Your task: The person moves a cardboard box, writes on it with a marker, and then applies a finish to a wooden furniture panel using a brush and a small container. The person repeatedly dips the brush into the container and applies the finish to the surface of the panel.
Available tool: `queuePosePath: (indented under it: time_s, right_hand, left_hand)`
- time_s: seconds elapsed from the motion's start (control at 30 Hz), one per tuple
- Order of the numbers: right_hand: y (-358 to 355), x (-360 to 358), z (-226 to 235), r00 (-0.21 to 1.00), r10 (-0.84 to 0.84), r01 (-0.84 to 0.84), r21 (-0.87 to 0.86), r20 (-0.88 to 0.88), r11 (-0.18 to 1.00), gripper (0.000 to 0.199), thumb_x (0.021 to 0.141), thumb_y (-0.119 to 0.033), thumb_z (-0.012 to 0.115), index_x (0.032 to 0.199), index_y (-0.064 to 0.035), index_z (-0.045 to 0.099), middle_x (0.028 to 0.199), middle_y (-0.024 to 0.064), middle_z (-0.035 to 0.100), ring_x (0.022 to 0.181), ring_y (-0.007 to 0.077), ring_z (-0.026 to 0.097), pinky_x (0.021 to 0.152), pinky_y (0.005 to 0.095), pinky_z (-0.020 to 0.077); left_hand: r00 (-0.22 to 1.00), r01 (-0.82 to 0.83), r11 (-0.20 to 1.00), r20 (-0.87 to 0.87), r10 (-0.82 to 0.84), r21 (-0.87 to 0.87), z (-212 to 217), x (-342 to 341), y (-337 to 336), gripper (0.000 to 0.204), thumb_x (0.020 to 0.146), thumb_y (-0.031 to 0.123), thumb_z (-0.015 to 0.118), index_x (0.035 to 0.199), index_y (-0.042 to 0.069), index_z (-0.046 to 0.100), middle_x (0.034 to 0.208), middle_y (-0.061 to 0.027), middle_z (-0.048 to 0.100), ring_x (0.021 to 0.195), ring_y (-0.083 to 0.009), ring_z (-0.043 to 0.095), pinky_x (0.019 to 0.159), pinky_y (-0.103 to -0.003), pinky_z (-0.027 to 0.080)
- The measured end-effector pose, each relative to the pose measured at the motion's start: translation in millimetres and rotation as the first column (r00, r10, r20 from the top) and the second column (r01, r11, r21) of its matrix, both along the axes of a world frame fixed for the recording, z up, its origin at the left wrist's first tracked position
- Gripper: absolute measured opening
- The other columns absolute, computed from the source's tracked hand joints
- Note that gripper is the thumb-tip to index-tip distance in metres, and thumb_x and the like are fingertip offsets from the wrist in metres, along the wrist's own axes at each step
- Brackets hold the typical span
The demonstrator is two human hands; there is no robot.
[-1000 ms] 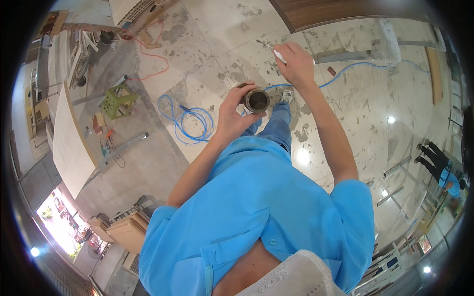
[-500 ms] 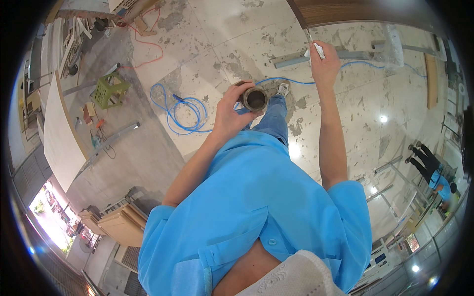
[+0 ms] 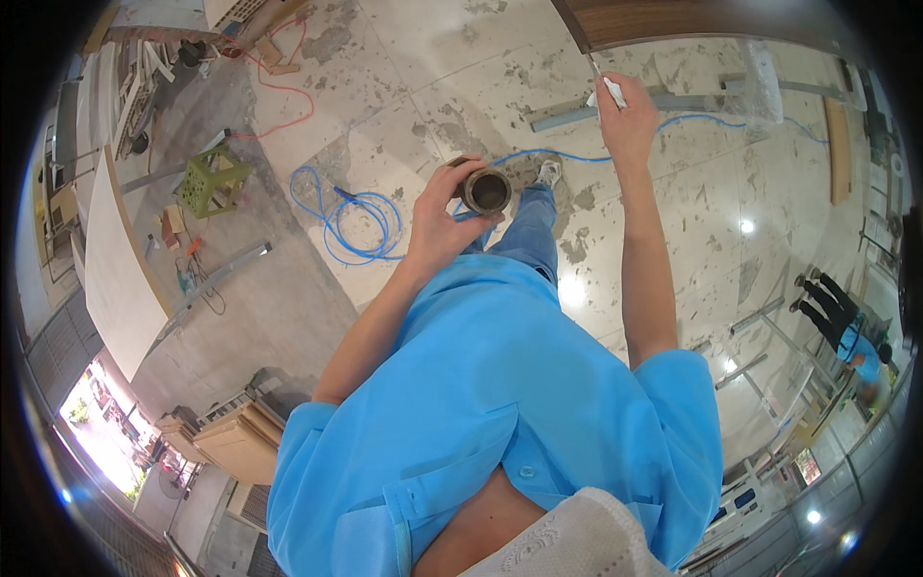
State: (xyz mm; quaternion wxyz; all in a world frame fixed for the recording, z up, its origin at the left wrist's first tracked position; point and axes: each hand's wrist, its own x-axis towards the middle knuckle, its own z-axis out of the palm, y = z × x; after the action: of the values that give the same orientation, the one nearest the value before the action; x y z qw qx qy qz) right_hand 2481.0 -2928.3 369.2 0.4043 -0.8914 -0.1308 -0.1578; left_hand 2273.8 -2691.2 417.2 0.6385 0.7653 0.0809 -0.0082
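Note:
My left hand (image 3: 435, 219) is wrapped round a round, open-topped jar (image 3: 469, 188) with a dirty, dark brown inside. I hold it upright in front of my waist, its mouth facing up. Stretched out to the far right, my right hand (image 3: 631, 123) is closed round a thin, slim-tipped tool (image 3: 595, 68), perhaps a small brush. Something white and crumpled, like paper or cloth (image 3: 615, 93), shows between those fingers. The tool's tip is at or close to the near corner of a dark brown wooden panel (image 3: 692, 27); whether it touches I cannot tell.
A blue hose (image 3: 370, 231) lies coiled on the stained floor and runs right behind my feet. Left stand a green stool (image 3: 213, 181) and a pale board (image 3: 120, 279). Metal bars (image 3: 567, 119) lie below the panel. Another person (image 3: 846, 327) is at far right.
The left hand and jar have shifted slightly left. My right hand and tool sit a little further left and up, along with a small shift of the whole view. Both grips stay the same.

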Motion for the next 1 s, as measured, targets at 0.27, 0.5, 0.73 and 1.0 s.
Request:
queuePosePath:
  time_s: [0.27,0.5,0.73,1.0]
  right_hand:
    - [8.3,0.9,-22.5,0.993,0.115,-0.111,-0.197,0.006,0.974,0.021,0.086,-0.018,0.077,0.107,-0.0121,0.076,0.103,0.0099,0.073,0.093,0.0298,0.072,0.081,0.0401,0.0565]
    - [77.7,56.7,-0.7,0.633,0.677,-0.386,-0.606,0.374,0.696,0.005,0.088,-0.019,0.058,0.085,-0.0146,0.06,0.089,0.0041,0.06,0.089,0.0232,0.062,0.078,0.0387,0.0525]
    - [92.6,90.2,-74.3,0.575,0.691,0.124,-0.881,0.439,0.457,0.013,0.079,-0.024,0.065,0.07,-0.0167,0.062,0.078,0.0014,0.061,0.079,0.0206,0.062,0.066,0.0357,0.0478]
    - [67.2,49.1,-148.1,0.816,0.51,-0.577,-0.424,-0.272,0.698,0.022,0.088,-0.021,0.061,0.107,-0.0118,0.067,0.104,0.0133,0.067,0.11,0.0357,0.064,0.093,0.0497,0.052]
  left_hand:
    - [0.998,-0.047,0.998,0.052,0.045,0.043,-8.9,-0.9,-3.4,0.069,0.07,0.007,0.09,0.134,0.008,0.064,0.139,-0.0116,0.061,0.12,-0.0252,0.065,0.101,-0.036,0.054]
    - [0.999,0.002,0.997,0.054,0.002,-0.083,-4.9,1.0,-13.9,0.07,0.072,-0.001,0.083,0.137,0.001,0.058,0.143,-0.0129,0.052,0.13,-0.0258,0.056,0.108,-0.039,0.049]
    - [0.999,0.022,0.995,0.038,-0.018,-0.099,-5.9,6.5,-8.2,0.07,0.072,-0.01,0.08,0.138,0.001,0.057,0.148,-0.0143,0.05,0.133,-0.028,0.055,0.11,-0.04,0.049]
    - [0.999,-0.017,1.0,-0.034,0.016,-0.018,10.8,14.6,-3.7,0.07,0.073,-0.006,0.082,0.138,0.002,0.057,0.145,-0.0128,0.054,0.129,-0.0253,0.057,0.109,-0.038,0.049]
